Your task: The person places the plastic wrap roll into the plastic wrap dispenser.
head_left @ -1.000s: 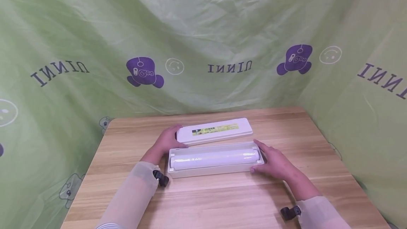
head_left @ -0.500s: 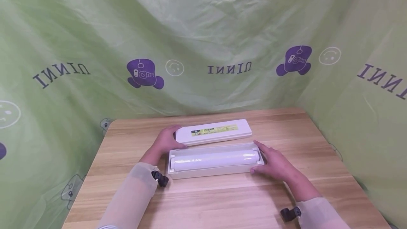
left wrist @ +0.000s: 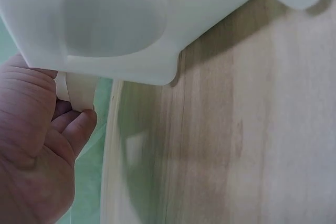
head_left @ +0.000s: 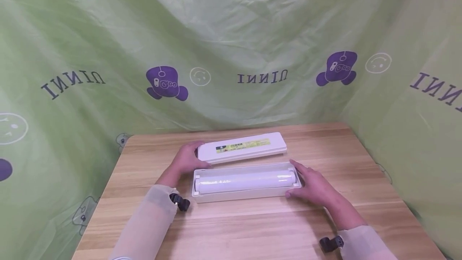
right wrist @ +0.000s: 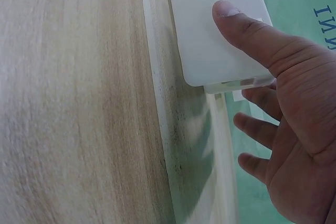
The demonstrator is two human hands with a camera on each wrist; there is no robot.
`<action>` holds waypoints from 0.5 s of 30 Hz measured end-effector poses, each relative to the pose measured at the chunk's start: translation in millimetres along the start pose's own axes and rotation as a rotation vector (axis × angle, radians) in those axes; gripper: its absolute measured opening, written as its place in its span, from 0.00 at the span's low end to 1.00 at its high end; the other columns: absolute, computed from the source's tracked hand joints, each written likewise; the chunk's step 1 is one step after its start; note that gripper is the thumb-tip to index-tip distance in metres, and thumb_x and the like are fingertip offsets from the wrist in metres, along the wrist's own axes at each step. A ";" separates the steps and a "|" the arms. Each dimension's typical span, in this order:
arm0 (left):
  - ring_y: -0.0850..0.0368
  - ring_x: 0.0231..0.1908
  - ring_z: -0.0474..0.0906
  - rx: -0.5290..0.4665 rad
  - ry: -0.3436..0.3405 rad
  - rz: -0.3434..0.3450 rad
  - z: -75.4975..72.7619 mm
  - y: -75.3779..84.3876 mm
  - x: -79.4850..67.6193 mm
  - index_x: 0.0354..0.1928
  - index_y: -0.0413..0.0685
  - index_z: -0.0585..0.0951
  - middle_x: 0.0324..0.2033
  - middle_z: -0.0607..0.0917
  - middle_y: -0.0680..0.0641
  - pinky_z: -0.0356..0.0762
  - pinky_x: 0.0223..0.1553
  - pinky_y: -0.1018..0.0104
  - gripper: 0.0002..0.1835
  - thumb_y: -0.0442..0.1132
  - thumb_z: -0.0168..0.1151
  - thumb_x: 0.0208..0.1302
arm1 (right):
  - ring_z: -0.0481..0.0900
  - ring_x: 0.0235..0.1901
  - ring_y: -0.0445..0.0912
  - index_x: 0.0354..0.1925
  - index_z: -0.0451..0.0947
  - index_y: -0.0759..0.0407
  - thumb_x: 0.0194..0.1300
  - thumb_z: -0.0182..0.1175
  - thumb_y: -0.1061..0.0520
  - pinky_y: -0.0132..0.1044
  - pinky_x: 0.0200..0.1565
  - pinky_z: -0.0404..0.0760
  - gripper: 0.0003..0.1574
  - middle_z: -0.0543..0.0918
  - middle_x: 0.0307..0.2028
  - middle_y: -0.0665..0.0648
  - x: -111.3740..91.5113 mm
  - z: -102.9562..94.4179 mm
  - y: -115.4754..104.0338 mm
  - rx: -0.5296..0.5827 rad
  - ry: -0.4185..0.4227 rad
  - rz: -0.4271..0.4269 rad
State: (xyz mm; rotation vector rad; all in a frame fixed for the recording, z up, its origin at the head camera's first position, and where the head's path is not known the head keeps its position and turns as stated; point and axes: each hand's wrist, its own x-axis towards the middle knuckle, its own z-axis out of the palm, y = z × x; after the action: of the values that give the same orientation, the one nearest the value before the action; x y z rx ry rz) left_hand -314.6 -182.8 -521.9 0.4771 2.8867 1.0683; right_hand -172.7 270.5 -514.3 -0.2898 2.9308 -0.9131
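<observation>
An uncovered white cling film box [head_left: 249, 194] lies on the table in the head view, a roll of cling film [head_left: 245, 182] inside it. Behind it is the box's long white lid [head_left: 274, 143] with a yellow-green label. My left hand [head_left: 185, 159] grips the left end of the lid; the left wrist view shows curled fingers [left wrist: 79, 129] under a pale edge. At the box's right end, my right hand [head_left: 312, 186] holds it between thumb and fingers. In the right wrist view the thumb [right wrist: 247, 27] presses on the white side, and the other fingers are spread, partly behind the box.
The wooden table [head_left: 238, 232] extends in front of the box and to both sides. A green printed curtain [head_left: 231, 43] hangs behind it and along both sides. Small black cameras [head_left: 330, 244] sit at both wrists.
The lid has risen slightly, mostly at its right end, with my left hand on it. The box and my right hand stay in about the same place.
</observation>
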 end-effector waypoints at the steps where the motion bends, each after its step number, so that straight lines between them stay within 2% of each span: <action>1: 0.44 0.60 0.78 0.001 0.000 0.002 -0.5 0.1 0.1 0.66 0.46 0.80 0.62 0.82 0.44 0.74 0.66 0.48 0.50 0.50 0.90 0.35 | 0.72 0.64 0.73 0.81 0.55 0.55 0.45 0.82 0.34 0.69 0.66 0.69 0.75 0.73 0.67 0.76 0.1 0.0 0.5 0.001 0.001 0.003; 9: 0.42 0.63 0.76 -0.016 -0.004 -0.006 -4.8 2.5 0.0 0.68 0.44 0.78 0.65 0.80 0.42 0.71 0.68 0.46 0.51 0.49 0.89 0.36 | 0.69 0.68 0.71 0.81 0.55 0.57 0.45 0.83 0.36 0.68 0.69 0.65 0.76 0.69 0.71 0.72 -1.0 -1.7 2.9 0.010 0.012 -0.031; 15: 0.45 0.58 0.79 -0.019 0.003 -0.006 -8.2 5.3 -1.3 0.67 0.46 0.79 0.61 0.82 0.43 0.75 0.64 0.47 0.51 0.50 0.89 0.34 | 0.64 0.71 0.70 0.83 0.50 0.55 0.44 0.83 0.34 0.66 0.72 0.62 0.80 0.64 0.75 0.71 1.4 -3.2 5.5 0.032 0.006 -0.050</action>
State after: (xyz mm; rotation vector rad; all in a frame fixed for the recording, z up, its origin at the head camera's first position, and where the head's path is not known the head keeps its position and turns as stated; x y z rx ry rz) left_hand -313.0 -184.5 -512.3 0.4660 2.8754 1.0954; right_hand -175.4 276.4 -514.8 -0.3603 2.9234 -0.9674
